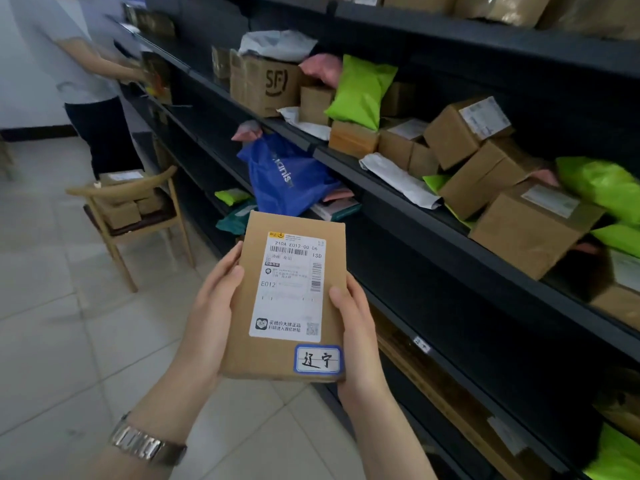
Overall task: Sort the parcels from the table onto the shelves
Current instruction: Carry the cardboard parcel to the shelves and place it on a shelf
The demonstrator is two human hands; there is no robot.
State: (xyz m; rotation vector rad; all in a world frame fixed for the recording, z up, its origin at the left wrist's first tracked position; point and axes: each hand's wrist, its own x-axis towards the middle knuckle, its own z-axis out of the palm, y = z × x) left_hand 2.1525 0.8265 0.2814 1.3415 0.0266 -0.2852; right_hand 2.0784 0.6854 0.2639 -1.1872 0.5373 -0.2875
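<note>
I hold a flat brown cardboard parcel (287,296) in front of me, label side up, with a white shipping label and a small blue-edged handwritten sticker near its lower right corner. My left hand (211,306) grips its left edge and my right hand (356,327) grips its right edge. The dark metal shelves (398,199) run along the right, just beyond the parcel. The table is out of view.
The shelves carry several brown boxes (485,174), green mailer bags (360,91), a blue bag (287,178) and white pouches. A wooden chair (135,216) stacked with boxes stands on the tiled floor at left. Another person (86,74) works at the shelves farther back.
</note>
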